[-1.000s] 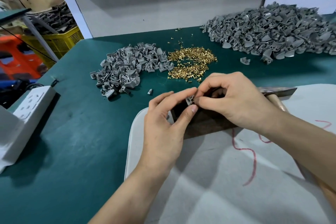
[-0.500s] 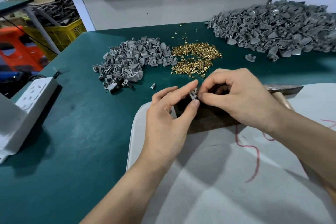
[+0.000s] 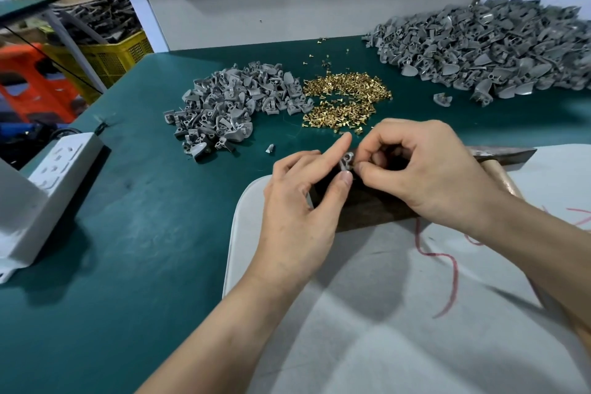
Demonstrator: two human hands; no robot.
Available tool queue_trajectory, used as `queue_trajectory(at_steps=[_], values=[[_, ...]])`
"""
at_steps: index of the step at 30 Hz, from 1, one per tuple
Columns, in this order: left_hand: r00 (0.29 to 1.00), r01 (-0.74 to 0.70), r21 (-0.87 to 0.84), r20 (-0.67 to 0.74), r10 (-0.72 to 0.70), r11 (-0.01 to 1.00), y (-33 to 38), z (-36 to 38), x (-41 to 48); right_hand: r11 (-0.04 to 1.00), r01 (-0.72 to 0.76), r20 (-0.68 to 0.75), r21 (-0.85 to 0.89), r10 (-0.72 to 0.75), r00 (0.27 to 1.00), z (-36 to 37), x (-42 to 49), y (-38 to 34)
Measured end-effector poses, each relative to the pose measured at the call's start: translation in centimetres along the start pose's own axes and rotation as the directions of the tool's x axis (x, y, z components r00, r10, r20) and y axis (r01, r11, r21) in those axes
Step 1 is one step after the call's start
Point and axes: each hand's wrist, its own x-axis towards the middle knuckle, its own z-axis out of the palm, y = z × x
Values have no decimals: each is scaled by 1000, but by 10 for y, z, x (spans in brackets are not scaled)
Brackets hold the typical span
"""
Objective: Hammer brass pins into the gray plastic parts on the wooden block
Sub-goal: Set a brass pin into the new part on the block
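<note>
Over the dark wooden block [image 3: 367, 211], both hands meet around one small gray plastic part [image 3: 347, 160]: the left hand [image 3: 300, 211] props it with thumb below and index finger stretched out above, while the right hand [image 3: 425, 169] curls its fingers and pinches at the part's right side; whether a pin sits between those fingertips cannot be told. Block and hands lie on a pale sheet [image 3: 383, 313] over the green table [image 3: 128, 249]. Behind the right hand rests a hammer [image 3: 499, 155]. Farther back lie brass pins [image 3: 345, 102], a small heap of gray parts [image 3: 230, 105] to their left, and a large heap [image 3: 492, 48] to the right, with a white power strip [image 3: 60, 157] at the left edge
</note>
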Motion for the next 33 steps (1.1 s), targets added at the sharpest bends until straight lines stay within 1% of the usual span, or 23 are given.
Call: queue_trajectory(at_steps=[10, 22, 33], values=[[999, -11, -17, 31, 12, 1000, -3, -2, -1, 1000, 9, -6, -10, -9, 1000, 0, 0, -1], [997, 25, -84, 69, -19, 996, -4, -3, 1, 999, 38, 2, -22, -38, 999, 2, 2, -3], [998, 33, -86, 65, -27, 996, -3, -2, 0, 997, 62, 3, -34, -62, 998, 0, 1, -2]])
